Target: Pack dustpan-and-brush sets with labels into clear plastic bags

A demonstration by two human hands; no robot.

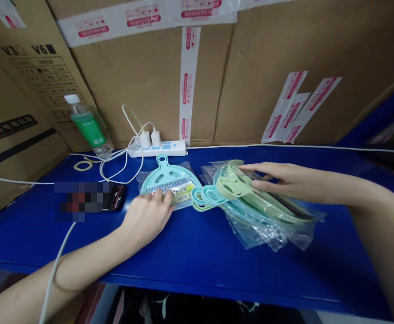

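Observation:
My left hand [147, 217] rests on the near edge of a packaged light-blue mini dustpan set [168, 179], fingers curled and pressing its label. My right hand [273, 178] lies flat with fingers stretched out on top of a pile of green and blue dustpan sets in clear plastic bags [260, 211]. Both lie on a blue table [197, 256]. Ring-shaped handles [206, 197] of the pile point toward my left hand.
A phone [114, 197] lies left of my left hand, its cable running off the table's front. Behind stand a white power strip with chargers [158, 147], a green-labelled water bottle [88, 126], a small bead bracelet [83, 166] and a wall of taped cardboard boxes [217, 72].

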